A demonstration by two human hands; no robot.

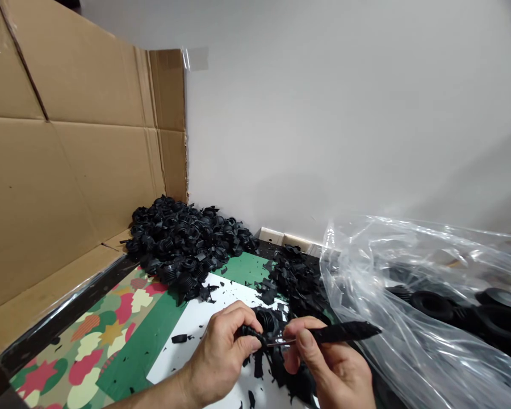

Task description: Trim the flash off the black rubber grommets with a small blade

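My left hand pinches a small black rubber piece between thumb and fingers; most of it is hidden. A ribbed black rubber part shows just behind the fingertips, and I cannot tell whether it is joined to that piece. In my right hand is a thin-bladed knife with a thick black handle pointing right. Its narrow metal blade points left and meets the rubber at my left fingertips. Below both hands, black rubber scraps lie on a white sheet.
A heap of ribbed black rubber parts stands against the cardboard wall. Black trimmings are piled right of centre. At right, a clear plastic bag holds larger black rubber parts. A patterned board lies at left.
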